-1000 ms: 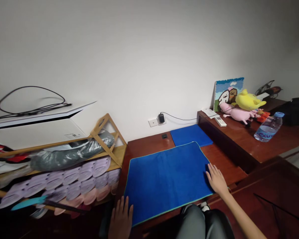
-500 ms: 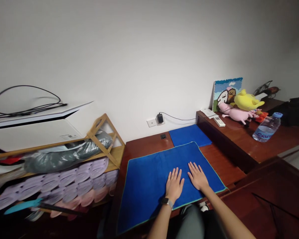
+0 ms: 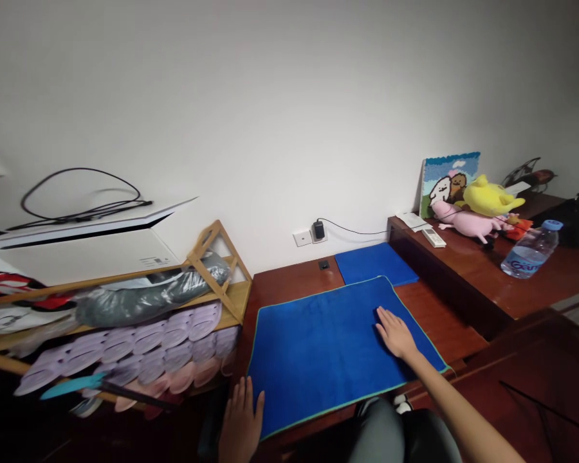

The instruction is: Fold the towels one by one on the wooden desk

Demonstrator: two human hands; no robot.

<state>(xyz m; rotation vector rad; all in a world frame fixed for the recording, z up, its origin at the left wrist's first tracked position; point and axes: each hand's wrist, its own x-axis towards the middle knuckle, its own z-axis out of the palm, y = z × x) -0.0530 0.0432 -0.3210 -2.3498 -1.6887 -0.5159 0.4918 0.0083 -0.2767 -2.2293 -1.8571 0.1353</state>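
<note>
A blue cloth [image 3: 318, 350] with a green edge lies spread flat on the brown wooden desk [image 3: 289, 281]. My right hand [image 3: 396, 333] rests palm down on the cloth's right half, fingers stretched out. At the cloth's near left corner is my left hand [image 3: 242, 418], its fingers straight and the thumb apart; it holds nothing. Whether its palm touches the desk or the cloth edge cannot be made out. Behind the spread cloth, against the wall, lies a second, folded blue cloth [image 3: 376, 262].
On the left stands a wooden rack [image 3: 231, 302] with several lilac and pink slippers [image 3: 154, 341]. A raised surface on the right holds a water bottle [image 3: 531, 251], plush toys [image 3: 489, 196] and a white remote [image 3: 434, 238]. A black plug [image 3: 319, 229] sits in the wall socket.
My left hand has moved left and nearer, from the cloth's middle to its near left corner. My right hand stays on the right part of the cloth. The view has shifted slightly left.
</note>
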